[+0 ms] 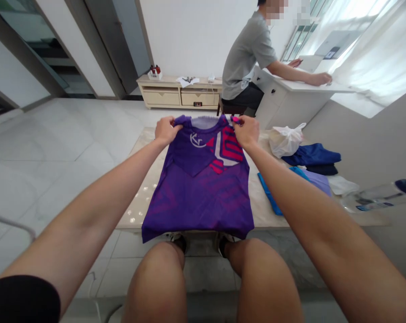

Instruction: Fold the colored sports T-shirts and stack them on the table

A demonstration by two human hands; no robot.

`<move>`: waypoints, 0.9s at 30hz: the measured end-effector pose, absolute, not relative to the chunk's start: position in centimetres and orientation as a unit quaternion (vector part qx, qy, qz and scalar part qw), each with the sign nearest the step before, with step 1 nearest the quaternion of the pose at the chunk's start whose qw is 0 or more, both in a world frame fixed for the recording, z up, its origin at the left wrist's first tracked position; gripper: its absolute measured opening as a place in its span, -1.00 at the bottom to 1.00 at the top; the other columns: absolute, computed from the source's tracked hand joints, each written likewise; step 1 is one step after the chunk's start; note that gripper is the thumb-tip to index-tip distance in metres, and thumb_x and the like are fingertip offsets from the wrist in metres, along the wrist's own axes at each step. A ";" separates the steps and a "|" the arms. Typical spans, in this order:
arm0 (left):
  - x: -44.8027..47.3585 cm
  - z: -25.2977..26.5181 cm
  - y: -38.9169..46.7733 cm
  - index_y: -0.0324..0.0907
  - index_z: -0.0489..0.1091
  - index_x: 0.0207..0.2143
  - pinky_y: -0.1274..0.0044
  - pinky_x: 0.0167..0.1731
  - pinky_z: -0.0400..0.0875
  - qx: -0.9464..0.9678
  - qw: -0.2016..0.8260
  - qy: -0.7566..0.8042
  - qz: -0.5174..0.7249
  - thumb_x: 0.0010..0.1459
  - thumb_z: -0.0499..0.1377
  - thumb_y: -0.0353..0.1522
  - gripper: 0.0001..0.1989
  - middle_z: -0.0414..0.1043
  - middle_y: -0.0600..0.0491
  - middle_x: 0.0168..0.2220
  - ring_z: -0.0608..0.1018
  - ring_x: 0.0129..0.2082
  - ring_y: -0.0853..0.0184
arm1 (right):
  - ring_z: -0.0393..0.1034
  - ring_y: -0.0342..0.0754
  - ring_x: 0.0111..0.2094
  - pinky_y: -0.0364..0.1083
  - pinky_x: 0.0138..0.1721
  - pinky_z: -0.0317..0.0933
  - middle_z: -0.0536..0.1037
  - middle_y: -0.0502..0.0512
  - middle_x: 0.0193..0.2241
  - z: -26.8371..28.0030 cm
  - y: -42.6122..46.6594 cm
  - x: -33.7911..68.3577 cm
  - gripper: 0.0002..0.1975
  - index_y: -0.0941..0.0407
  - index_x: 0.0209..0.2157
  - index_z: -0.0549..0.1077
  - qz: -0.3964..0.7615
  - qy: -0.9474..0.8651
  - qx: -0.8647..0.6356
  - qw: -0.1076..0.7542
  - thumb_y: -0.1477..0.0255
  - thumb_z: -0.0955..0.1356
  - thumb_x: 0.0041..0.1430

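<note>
Purple jersey (203, 188) flat on the table (139, 179).
Left hand (165, 130) and right hand (246, 131) pinch its shoulders; pink-white chest graphic.

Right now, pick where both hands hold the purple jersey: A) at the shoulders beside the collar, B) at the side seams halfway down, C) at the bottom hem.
A: the left hand and right hand each pinch the purple jersey beside its collar.
</note>
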State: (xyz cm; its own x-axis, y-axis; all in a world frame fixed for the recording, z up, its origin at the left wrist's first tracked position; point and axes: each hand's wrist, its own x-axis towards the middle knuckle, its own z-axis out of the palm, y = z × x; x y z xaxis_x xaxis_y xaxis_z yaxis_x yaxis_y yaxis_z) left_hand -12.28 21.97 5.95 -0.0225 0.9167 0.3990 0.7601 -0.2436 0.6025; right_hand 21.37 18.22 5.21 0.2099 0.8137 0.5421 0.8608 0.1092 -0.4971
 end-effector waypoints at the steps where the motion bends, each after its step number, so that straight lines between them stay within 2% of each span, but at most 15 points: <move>1: -12.2 7.1 22.2 -0.26 0.59 -0.26 0.50 -0.11 0.32 0.696 0.096 0.595 0.390 0.21 0.42 -0.30 -0.82 0.56 0.10 -0.31 0.41 -0.32 0.41 | 0.54 0.14 -0.05 0.10 0.10 0.36 0.68 0.24 -0.14 6.3 18.6 21.4 -0.66 0.19 -0.01 0.65 -0.040 -0.644 -0.645 0.409 0.27 0.34 0.45; 4: -12.6 7.7 19.8 -0.25 0.55 -0.21 0.50 -0.09 0.34 0.698 0.101 0.582 0.404 0.19 0.42 -0.38 -0.84 0.54 0.09 -0.24 0.41 -0.31 0.42 | 0.51 0.11 -0.07 0.11 0.13 0.34 0.65 0.19 -0.15 7.1 16.3 21.3 -0.72 0.17 -0.06 0.62 -0.049 -0.682 -0.606 0.406 0.34 0.32 0.44; 8: -14.7 1.5 11.6 -0.19 0.50 -0.26 0.49 -0.14 0.45 0.694 0.141 0.591 0.386 0.15 0.37 -0.43 -0.88 0.52 0.07 -0.27 0.50 -0.29 0.34 | 0.49 0.16 -0.01 0.11 0.15 0.35 0.65 0.22 -0.10 1.6 6.7 20.8 -0.77 0.11 -0.07 0.59 -0.009 -0.708 -0.619 0.341 0.44 0.31 0.35; 10: -16.2 -2.3 6.1 -0.17 0.51 -0.25 0.43 -0.02 0.51 0.683 0.192 0.627 0.322 0.07 0.35 -0.48 -0.83 0.53 0.03 -0.20 0.56 -0.21 0.28 | 0.48 0.25 0.08 0.16 0.20 0.34 0.65 0.30 -0.01 -2.4 0.7 20.9 -0.70 0.12 -0.01 0.60 0.056 -0.742 -0.626 0.233 0.47 0.35 0.27; 12: -17.6 -4.8 0.1 -0.16 0.53 -0.15 0.37 0.08 0.54 0.646 0.221 0.670 0.291 0.06 0.35 -0.47 -0.74 0.54 -0.06 -0.04 0.61 -0.11 0.20 | 0.45 0.31 0.18 0.22 0.26 0.31 0.59 0.35 0.17 -5.7 -5.2 21.1 -0.53 0.14 0.17 0.55 0.105 -0.737 -0.640 0.191 0.48 0.34 0.23; 14: -18.6 -5.2 -5.8 -0.13 0.54 -0.09 0.35 0.11 0.55 0.610 0.259 0.688 0.295 0.18 0.29 -0.39 -0.78 0.57 -0.08 0.02 0.63 -0.02 0.15 | 0.49 0.26 0.17 0.20 0.26 0.35 0.58 0.35 0.19 -7.3 -10.4 21.1 -0.50 0.14 0.23 0.52 0.167 -0.692 -0.664 0.230 0.43 0.31 0.29; 16: -19.1 -3.7 -11.1 -0.05 0.56 -0.11 0.34 0.12 0.57 0.587 0.336 0.674 0.298 0.32 0.19 -0.24 -0.81 0.64 -0.02 -0.03 0.65 0.00 0.13 | 0.56 0.23 0.09 0.18 0.20 0.43 0.65 0.30 0.10 -7.0 -14.8 20.6 -0.59 0.09 0.14 0.58 0.245 -0.643 -0.671 0.276 0.30 0.29 0.38; 19: -18.6 0.1 -17.5 0.06 0.62 -0.10 0.29 0.21 0.54 0.582 0.394 0.644 0.301 0.41 0.06 -0.05 -0.64 0.69 0.02 -0.02 0.65 0.10 0.08 | 0.60 0.21 0.07 0.17 0.17 0.46 0.71 0.20 0.02 -3.9 -19.9 18.5 -0.60 0.00 0.03 0.64 0.329 -0.616 -0.635 0.328 0.11 0.27 0.46; 21: -17.2 2.2 -20.6 0.14 0.63 -0.02 0.25 0.29 0.49 0.612 0.380 0.627 0.296 0.42 0.02 -0.05 -0.60 0.68 0.05 0.07 0.60 0.20 0.06 | 0.57 0.18 0.13 0.16 0.23 0.43 0.69 0.16 0.07 -1.4 -22.3 16.4 -0.59 -0.04 0.07 0.64 0.340 -0.636 -0.594 0.356 0.09 0.26 0.50; 23: -15.3 3.4 -22.8 0.16 0.62 0.07 0.20 0.40 0.38 0.671 0.311 0.611 0.282 0.39 0.08 -0.12 -0.63 0.61 0.06 0.20 0.51 0.32 0.03 | 0.51 0.18 0.21 0.17 0.33 0.34 0.65 0.17 0.15 0.6 -23.8 14.3 -0.62 -0.03 0.09 0.63 0.300 -0.680 -0.560 0.365 0.14 0.28 0.48; 25: -13.5 3.6 -24.3 0.11 0.59 0.16 0.15 0.48 0.25 0.728 0.210 0.595 0.270 0.36 0.14 -0.21 -0.61 0.51 0.01 0.32 0.41 0.41 -0.01 | 0.46 0.21 0.24 0.19 0.38 0.26 0.63 0.24 0.15 1.7 -24.7 12.9 -0.66 0.03 0.05 0.65 0.217 -0.719 -0.557 0.353 0.23 0.32 0.43; 27: -12.3 3.2 -25.1 0.02 0.55 0.21 0.12 0.49 0.21 0.757 0.132 0.582 0.266 0.36 0.15 -0.27 -0.58 0.46 -0.07 0.36 0.38 0.43 -0.03 | 0.46 0.22 0.17 0.19 0.35 0.25 0.63 0.29 0.07 2.0 -25.0 12.3 -0.70 0.07 -0.02 0.66 0.145 -0.730 -0.578 0.335 0.30 0.34 0.38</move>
State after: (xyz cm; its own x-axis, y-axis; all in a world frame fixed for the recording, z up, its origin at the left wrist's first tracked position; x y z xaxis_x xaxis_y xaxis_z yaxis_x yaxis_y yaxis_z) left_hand -12.27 -25.09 3.20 0.1804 0.9519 0.2478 0.8114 -0.2864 0.5095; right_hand 12.26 -25.02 2.00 -0.1077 0.9409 0.3211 0.7461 0.2899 -0.5994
